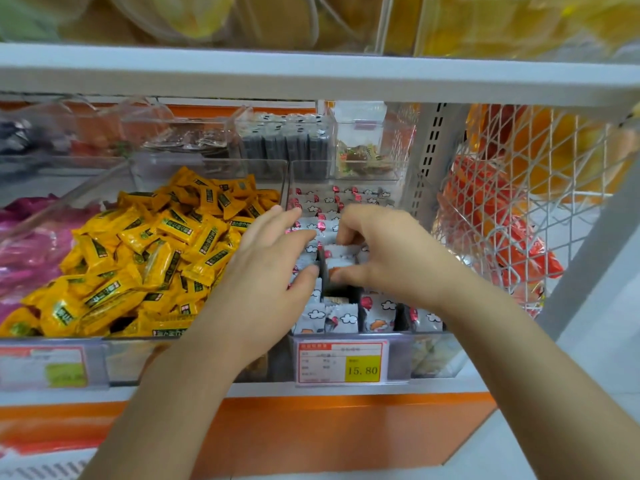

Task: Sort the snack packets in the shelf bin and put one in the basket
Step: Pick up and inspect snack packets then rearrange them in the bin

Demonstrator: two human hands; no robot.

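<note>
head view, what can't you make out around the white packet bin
All in the head view:
- Which of the white packets the right hand has in its grip: its own curled fingers hide it.
- Packets under the left hand: covered by it.
- Small print on the price tag: blurred; only 15.80 reads.
- The wire basket: partly cut off by the right edge.

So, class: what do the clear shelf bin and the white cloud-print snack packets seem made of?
Clear shelf bin: likely rigid glossy plastic, see-through walls. White cloud-print snack packets: probably matte plastic film, with crimped, crinkled edges.
</note>
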